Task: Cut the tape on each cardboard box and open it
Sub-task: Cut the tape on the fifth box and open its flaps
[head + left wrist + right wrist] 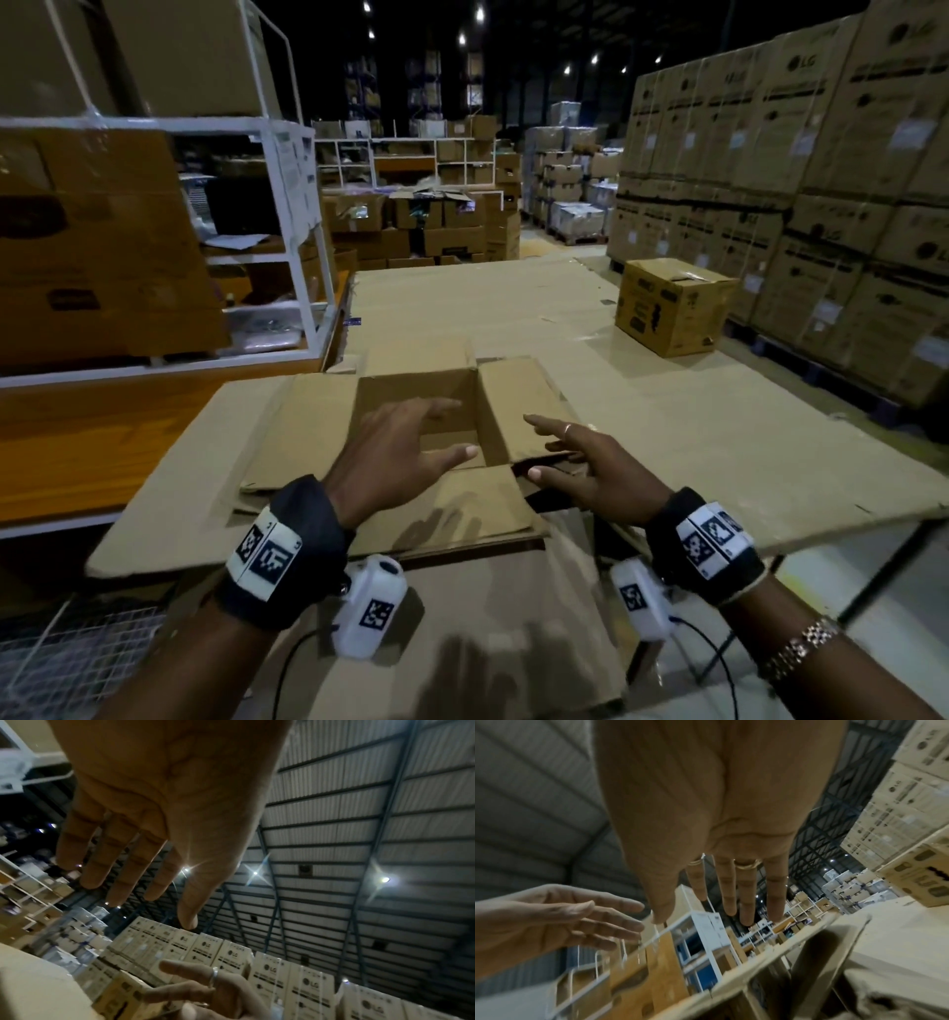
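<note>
Head view: I see stacked cartons (801, 169) right, white shelving (287, 216) left, a sealed box (672, 308) well beyond.
The open box (426, 406) sits right under my left hand (395, 447) and right hand (601, 462), both hovering with fingers spread, holding nothing.

dim warehouse, stacked cartons (801, 169), white shelving (287, 169).

Right hand (721, 817) being held flat, fingers (748, 898) extended, nothing gripped; left hand (559, 921) being held spread beside it; open cardboard box (816, 945) lying below.
</note>
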`<control>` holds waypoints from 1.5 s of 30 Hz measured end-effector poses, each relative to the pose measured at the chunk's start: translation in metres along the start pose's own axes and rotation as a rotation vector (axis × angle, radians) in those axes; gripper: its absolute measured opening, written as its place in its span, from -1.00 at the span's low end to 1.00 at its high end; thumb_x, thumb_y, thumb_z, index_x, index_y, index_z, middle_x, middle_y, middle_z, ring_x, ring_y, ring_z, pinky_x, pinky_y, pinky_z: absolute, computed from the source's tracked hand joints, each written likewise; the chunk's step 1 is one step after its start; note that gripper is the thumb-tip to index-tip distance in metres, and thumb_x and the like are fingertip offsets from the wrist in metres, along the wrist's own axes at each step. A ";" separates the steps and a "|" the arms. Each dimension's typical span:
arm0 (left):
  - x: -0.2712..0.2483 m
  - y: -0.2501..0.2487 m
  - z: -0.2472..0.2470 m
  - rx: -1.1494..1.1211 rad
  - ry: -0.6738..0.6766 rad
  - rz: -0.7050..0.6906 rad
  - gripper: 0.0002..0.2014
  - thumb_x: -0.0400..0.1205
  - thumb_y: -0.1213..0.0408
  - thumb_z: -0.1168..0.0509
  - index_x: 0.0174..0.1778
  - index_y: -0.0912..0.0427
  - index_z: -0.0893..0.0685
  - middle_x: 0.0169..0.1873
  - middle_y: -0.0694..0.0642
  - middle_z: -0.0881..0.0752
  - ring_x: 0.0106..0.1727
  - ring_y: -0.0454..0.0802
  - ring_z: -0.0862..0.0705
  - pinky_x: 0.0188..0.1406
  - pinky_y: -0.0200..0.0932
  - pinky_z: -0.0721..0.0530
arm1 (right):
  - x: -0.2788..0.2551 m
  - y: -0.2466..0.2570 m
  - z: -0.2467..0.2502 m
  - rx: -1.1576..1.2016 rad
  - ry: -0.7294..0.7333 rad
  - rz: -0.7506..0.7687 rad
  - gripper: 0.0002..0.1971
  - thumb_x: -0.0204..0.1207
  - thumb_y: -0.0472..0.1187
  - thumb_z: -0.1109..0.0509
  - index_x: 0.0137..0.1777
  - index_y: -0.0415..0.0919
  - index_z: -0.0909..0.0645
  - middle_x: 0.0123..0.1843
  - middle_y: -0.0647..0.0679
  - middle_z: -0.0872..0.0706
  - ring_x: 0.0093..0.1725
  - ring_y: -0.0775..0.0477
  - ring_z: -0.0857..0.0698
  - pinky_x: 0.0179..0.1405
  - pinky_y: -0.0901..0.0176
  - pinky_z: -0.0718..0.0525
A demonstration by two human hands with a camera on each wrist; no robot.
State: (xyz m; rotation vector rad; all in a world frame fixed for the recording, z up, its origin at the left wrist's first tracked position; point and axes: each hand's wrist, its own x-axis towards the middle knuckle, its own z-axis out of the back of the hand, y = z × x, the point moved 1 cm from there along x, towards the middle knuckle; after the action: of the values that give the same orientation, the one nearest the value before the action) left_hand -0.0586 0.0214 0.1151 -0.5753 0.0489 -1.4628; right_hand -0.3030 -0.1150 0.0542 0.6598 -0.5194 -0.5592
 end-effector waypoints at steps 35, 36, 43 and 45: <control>0.134 -0.306 -0.391 -0.638 0.192 0.206 -0.72 0.54 0.13 -0.57 0.12 -0.28 -0.78 -0.11 -0.22 -0.85 -0.23 -0.16 -0.84 -0.18 0.02 -0.84 | -0.259 -0.306 0.219 0.436 -0.637 -0.502 -0.76 0.59 -0.23 -0.53 0.24 -0.07 -0.79 0.08 0.03 -0.87 0.06 -0.01 -0.84 0.01 -0.09 -0.85; 0.150 -0.309 -0.397 -0.628 0.171 0.197 -0.72 0.54 0.11 -0.57 0.14 -0.26 -0.78 -0.12 -0.25 -0.85 -0.25 -0.19 -0.83 -0.17 0.04 -0.83 | -0.251 -0.317 0.233 0.421 -0.642 -0.494 -0.75 0.59 -0.25 -0.53 0.24 -0.08 -0.79 0.08 0.01 -0.87 0.06 -0.03 -0.84 -0.01 -0.08 -0.85; 0.277 -0.332 -0.407 -0.435 -0.047 0.207 -0.63 0.55 0.01 -0.53 0.28 -0.10 -0.76 0.02 -0.18 -0.82 -0.10 -0.24 -0.77 -0.09 -0.22 -0.66 | -0.161 -0.383 0.340 0.170 -0.514 -0.414 -0.68 0.55 -0.20 -0.57 0.29 0.02 -0.74 0.20 0.13 -0.80 0.10 0.13 -0.80 0.05 0.11 -0.80; 0.314 -0.339 -0.407 -0.412 -0.097 0.175 -0.60 0.56 0.00 -0.52 0.32 -0.09 -0.73 0.09 -0.15 -0.80 -0.03 -0.19 -0.75 -0.01 -0.18 -0.68 | -0.130 -0.395 0.370 0.063 -0.450 -0.352 -0.64 0.55 -0.16 -0.57 0.33 0.07 -0.71 0.24 0.18 -0.75 0.16 0.18 -0.75 0.00 0.24 -0.76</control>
State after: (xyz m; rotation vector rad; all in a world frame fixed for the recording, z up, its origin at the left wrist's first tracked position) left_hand -0.4803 -0.4107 -0.0057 -0.9517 0.3222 -1.2568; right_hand -0.7457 -0.4485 -0.0014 0.6926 -0.8516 -1.0386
